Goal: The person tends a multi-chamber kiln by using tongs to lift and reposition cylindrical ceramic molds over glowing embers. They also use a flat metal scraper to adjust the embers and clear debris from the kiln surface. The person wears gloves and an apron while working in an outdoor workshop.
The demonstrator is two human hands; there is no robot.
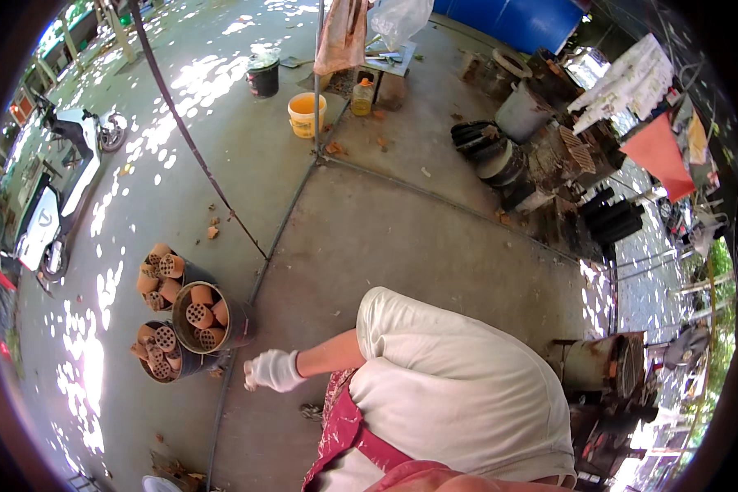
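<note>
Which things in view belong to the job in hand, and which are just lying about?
Probably the job, being nearest the gloved hand:
three dark buckets
perforated clay pieces inside them

Seemingly just about:
yellow bucket
bottle of yellow liquid
parked motorbike
dry leaves

Cylindrical clay pieces (200, 316) are terracotta orange, dotted with dark holes; the fabric glove (276, 371) is greyish white.

The floor (402, 230) is grey w/ bright sun spots (92, 385) at left. On it stand 3 dark buckets (239, 321) close tog., also a yellow bucket (307, 123), a black bucket (263, 84) & a motorbike (79, 185); some dry leaves (213, 232) lie there.
</note>
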